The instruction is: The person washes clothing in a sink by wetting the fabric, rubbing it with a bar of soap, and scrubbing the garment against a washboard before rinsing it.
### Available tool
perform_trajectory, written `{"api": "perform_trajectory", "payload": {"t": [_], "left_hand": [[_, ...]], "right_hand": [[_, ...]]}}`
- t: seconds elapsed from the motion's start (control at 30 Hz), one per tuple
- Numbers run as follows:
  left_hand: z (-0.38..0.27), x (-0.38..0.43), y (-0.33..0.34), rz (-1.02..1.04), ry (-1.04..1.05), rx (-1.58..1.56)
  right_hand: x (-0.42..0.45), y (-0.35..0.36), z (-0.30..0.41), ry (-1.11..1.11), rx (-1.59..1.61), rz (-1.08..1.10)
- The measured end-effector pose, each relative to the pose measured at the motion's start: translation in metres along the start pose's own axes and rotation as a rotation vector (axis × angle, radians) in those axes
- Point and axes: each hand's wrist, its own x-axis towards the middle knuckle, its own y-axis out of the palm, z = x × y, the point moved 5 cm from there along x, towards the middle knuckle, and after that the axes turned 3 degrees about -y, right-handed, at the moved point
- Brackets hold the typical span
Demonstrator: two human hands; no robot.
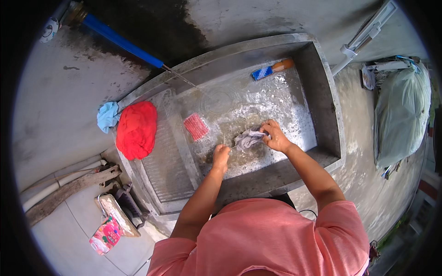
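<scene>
In a concrete wash basin (327,86) of shallow, sudsy water, a crumpled greyish-purple cloth (248,139) lies between my two hands. My right hand (274,135) pinches its right end with bent fingers. My left hand (221,156) is closed on a thin strand or edge at the cloth's left side. A pink-red ribbed cloth (196,127) lies in the water to the left. Near the far wall of the basin rests a brush with blue bristles and an orange-brown handle (282,65). Water runs from a blue hose (122,41) into the basin.
A red cloth (136,130) and a light blue cloth (108,116) lie on the basin's left rim, beside the ribbed washboard section (167,165). A pink floral packet (107,235) is at lower left, near driftwood-like timber (72,189). A full plastic bag (400,117) stands right.
</scene>
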Motion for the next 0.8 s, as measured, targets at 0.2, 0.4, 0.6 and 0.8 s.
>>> {"api": "perform_trajectory", "payload": {"t": [0.2,0.4,0.6,0.8], "left_hand": [[0.039,-0.016,0.015,-0.011,-0.454,-0.217],[0.023,-0.022,0.057,0.241,-0.512,-0.59],[-0.001,-0.03,0.084,0.497,-0.284,-0.783],[0.005,0.012,0.059,0.478,-0.094,-0.769]], "right_hand": [[-0.034,-0.014,-0.102,0.848,-0.36,-0.448],[-0.024,0.128,0.0,0.494,0.318,-0.082],[0.011,0.075,0.031,0.638,0.279,0.068],[0.008,0.073,0.109,0.218,0.188,-0.22]]}}
